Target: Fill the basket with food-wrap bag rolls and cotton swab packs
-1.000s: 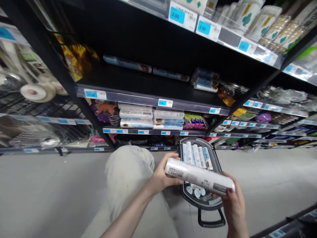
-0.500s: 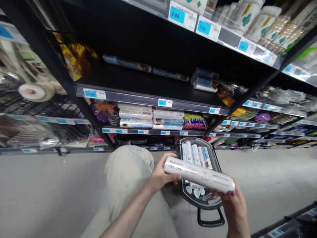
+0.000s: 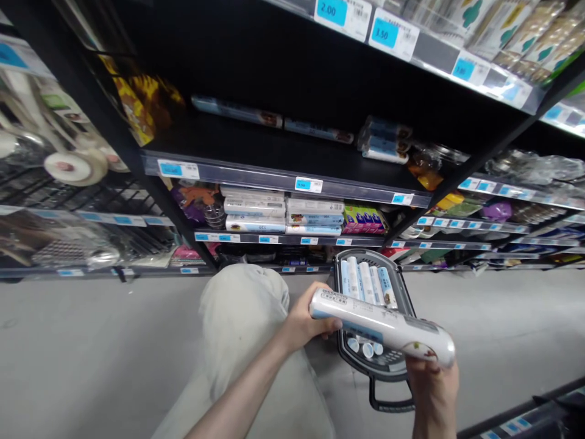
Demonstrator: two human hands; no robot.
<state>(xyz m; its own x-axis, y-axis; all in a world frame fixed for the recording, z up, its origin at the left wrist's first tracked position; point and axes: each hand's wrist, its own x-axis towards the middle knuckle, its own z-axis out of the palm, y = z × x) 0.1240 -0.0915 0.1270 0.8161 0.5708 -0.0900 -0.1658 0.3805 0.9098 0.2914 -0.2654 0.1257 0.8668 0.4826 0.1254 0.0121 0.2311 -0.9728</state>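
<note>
A thick roll in white and blue wrapping is held slantwise between both hands, its right end lower in view. Around its left end closes my left hand, with the thumb along the near side. My right hand grips the right end from below; its fingers are partly hidden by the roll. Beneath the roll stands a dark grey shopping basket on the floor. Several similar white and blue rolls lie inside it, partly covered by the held roll.
Ahead, a lower shelf carries stacked rolls and purple-green boxes. A few rolls lie on the dark shelf above. My bent knee is left of the basket. Another shelf edge shows at the lower right.
The roll has been turned about its length, so a blue band and a food picture now show. My right hand has shifted slightly right and further beneath its end.
</note>
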